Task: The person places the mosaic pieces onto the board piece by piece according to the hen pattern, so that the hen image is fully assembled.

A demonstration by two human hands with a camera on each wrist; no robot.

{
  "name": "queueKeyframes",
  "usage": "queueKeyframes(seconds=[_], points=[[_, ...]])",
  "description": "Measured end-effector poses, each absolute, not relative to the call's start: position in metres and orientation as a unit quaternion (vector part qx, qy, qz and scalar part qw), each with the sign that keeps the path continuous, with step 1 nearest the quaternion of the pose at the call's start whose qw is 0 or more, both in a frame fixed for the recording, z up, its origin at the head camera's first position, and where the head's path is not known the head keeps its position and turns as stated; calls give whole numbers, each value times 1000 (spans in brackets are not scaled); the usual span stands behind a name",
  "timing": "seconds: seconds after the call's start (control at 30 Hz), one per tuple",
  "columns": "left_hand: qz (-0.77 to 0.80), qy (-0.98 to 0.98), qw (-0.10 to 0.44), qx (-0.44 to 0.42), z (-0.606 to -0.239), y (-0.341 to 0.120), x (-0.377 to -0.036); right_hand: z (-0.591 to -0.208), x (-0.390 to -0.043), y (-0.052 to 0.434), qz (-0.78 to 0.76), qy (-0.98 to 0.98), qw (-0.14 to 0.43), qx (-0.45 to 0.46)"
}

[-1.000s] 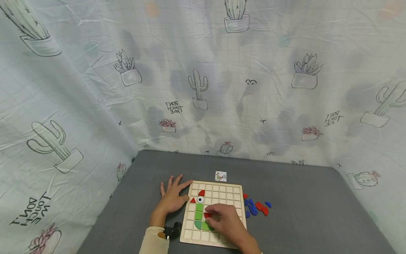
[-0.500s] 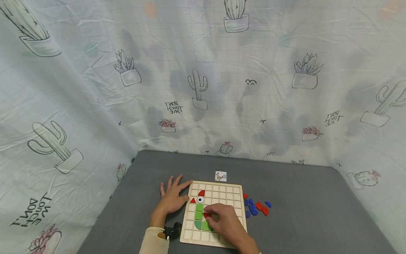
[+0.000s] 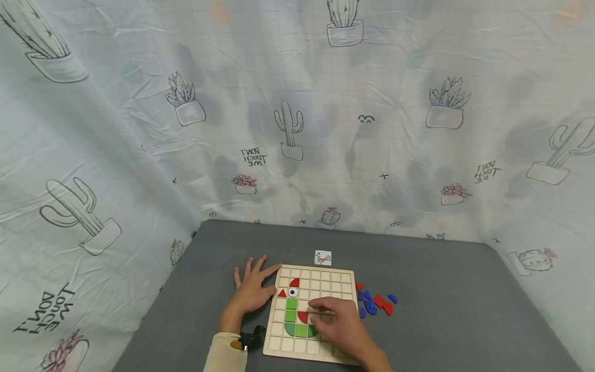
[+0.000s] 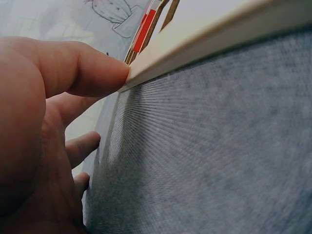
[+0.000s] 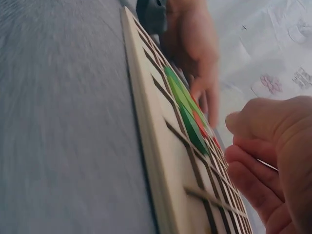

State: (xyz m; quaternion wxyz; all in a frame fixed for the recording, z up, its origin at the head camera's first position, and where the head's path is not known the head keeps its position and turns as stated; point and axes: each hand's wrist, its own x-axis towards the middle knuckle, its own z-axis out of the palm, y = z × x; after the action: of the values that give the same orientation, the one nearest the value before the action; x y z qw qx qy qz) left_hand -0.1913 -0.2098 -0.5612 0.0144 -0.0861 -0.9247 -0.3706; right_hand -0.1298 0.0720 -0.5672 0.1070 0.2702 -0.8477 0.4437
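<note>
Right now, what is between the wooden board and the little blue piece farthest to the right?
Head view: between the wooden board and the far-right blue piece lie more loose blue pieces and red pieces on the grey table.

Left hand (image 3: 252, 290) flat beside the wooden board (image 3: 341, 276) — right hand (image 3: 341, 323) over its green pieces (image 3: 293, 316).

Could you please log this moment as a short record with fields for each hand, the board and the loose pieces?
left hand: flat on the grey table, fingers spread, thumb against the left edge of the wooden grid board
right hand: over the board, fingers loosely curled, nothing visibly held
board: holds green pieces, red pieces and a round eye piece
loose pieces: blue and red, on the table right of the board
small card: behind the board
</note>
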Motion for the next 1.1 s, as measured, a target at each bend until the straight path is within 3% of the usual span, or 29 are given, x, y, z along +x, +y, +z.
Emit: queueKeyframes(seconds=[0.77,0.9,1.1], points=[[-369,-926,14,-81,-562,-210,-193,-572,-121,209,373,-874,274,147],[-370,-925,14,-82,-562,-211,-192,-571,-120,215,345,-888,279,119],[-370,-925,13,-83,-562,-210,-192,-570,-114,217,321,-913,241,77]])
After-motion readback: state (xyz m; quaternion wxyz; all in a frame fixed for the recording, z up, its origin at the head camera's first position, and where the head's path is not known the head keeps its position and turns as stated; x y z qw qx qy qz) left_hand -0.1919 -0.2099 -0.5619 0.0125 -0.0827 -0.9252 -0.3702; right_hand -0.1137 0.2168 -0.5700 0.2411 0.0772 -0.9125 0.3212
